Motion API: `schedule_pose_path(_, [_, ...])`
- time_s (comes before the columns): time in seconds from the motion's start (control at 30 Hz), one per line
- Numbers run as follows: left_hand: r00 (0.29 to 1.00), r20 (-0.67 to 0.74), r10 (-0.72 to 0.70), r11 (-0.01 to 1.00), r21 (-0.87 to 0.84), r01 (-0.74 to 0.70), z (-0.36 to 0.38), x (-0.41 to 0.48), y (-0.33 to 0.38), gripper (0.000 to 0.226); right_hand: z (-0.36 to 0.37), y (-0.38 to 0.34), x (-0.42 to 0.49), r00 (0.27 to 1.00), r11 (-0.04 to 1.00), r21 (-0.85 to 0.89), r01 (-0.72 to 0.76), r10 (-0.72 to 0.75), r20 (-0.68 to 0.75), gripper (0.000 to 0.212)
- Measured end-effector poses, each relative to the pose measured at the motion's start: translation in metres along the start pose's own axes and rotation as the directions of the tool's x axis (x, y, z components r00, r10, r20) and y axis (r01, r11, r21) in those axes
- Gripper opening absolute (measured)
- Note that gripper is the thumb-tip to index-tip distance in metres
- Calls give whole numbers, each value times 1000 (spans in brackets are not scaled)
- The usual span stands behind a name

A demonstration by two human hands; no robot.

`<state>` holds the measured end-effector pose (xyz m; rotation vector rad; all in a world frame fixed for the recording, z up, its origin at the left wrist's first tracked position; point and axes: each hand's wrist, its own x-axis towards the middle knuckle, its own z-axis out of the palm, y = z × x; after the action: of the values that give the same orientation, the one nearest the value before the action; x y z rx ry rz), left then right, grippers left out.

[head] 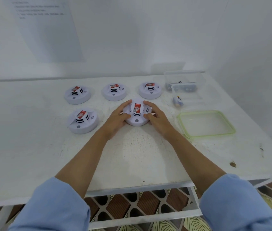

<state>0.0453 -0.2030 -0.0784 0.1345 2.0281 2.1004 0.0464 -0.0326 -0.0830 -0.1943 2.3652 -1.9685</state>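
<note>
Both arms reach forward over the white table (132,157). The left hand (117,118) and right hand (156,116) cup a smoke detector (137,114) from either side, fingers curled round its rim. Its red label's writing is unreadable.

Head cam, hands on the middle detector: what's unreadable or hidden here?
Head view only:
- White paper sheet on the wall: print blurred, unreadable.
- Clear plastic container: small dark contents too hazy to identify.
- White round smoke detector: sides covered by the left hand and right hand; underside hidden against the white table.
- Its red label: text too small.
</note>
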Motion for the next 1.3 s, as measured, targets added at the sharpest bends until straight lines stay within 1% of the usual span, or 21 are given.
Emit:
schedule_pose_path(0.1, [1000,-4,1,994,105,-1,-7,6,2,52,2,1,7,1000,998,-64,-7,7,-5,46])
schedule_pose_path(0.23, [1000,4,-8,974,224,6,-8,8,4,52,0,2,13,999,997,-72,-40,40,3,46])
schedule_pose_path(0.5, [1000,3,-19,947,321,17,-7,13,1,49,-2,4,16,1000,996,-85,-20,21,6,41])
schedule_pose_path(0.6, [1000,-18,-15,935,355,21,-7,15,-2,48,-2,5,17,1000,994,-108,-27,28,6,39])
schedule_pose_path(0.77, [999,-49,-14,923,383,31,-4,17,-3,48,-2,11,18,999,988,-147,-48,45,-22,38])
schedule_pose_path(0.9, [999,-33,-20,932,361,31,-5,18,-1,48,-3,1,14,999,993,-113,-40,36,-37,33])
schedule_pose_path(0.93, [999,-36,-15,936,352,26,-5,19,2,48,-4,-4,13,998,994,-102,-39,33,-62,32])
schedule_pose_path(1.03, [997,-77,27,950,312,-2,-8,27,16,49,-13,-17,22,981,997,-75,-24,9,-193,43])
schedule_pose_path(1.1, [997,-73,35,952,306,-11,-10,38,28,50,-18,-28,32,970,998,-64,-19,3,-243,44])
schedule_pose_path(1.2, [1000,-28,11,957,290,-2,-7,58,40,53,-23,-40,50,973,999,4,-33,33,-229,45])
schedule_pose_path(1.3, [1000,-12,-26,953,302,29,-4,83,42,59,-28,-39,69,978,996,48,-74,82,-190,54])
